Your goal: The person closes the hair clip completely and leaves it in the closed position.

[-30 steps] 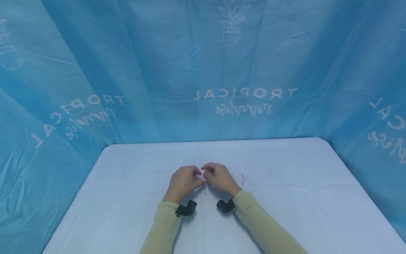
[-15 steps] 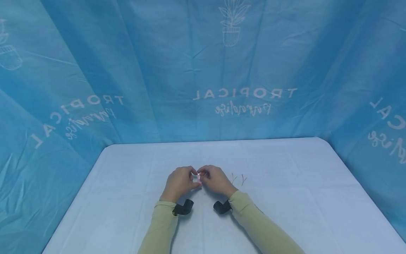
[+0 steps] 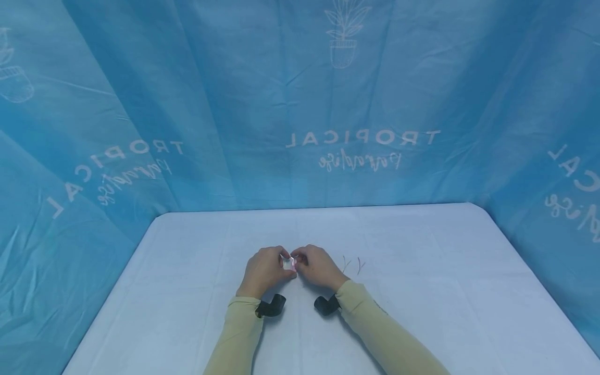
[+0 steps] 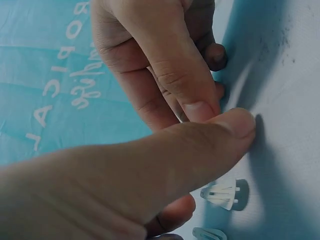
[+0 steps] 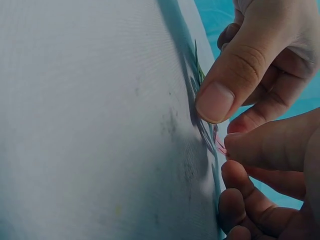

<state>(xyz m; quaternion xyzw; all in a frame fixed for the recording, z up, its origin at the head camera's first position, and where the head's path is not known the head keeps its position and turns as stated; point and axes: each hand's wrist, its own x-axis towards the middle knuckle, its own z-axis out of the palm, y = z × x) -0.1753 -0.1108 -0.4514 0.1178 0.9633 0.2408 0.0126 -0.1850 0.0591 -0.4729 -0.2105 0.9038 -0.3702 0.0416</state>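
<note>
Over the middle of the white table, my left hand point(image 3: 264, 268) and my right hand point(image 3: 319, 265) meet at a small shiny clear-pink piece point(image 3: 293, 263). The left thumb and fingertips grip its left side, and the right fingertips pinch its right edge. In the right wrist view, a thin pink end point(image 5: 221, 146) shows between the two hands' fingertips; the rest is covered. The left thumb point(image 4: 195, 140) hides the piece in the left wrist view. Its exact kind is too small to tell.
Two thin reddish forked sprigs point(image 3: 360, 265) lie right of the hands. A slotted white plastic cone point(image 4: 220, 194) and another pale plastic part point(image 4: 209, 233) lie beyond the left thumb. A thin green blade point(image 5: 199, 67) shows behind. Blue curtains point(image 3: 253, 104) surround the white table point(image 3: 187, 312).
Both hands have shifted slightly left and toward the body with the pink piece between them. More of its pale, shiny surface now shows. The sprigs lie where they were.
</note>
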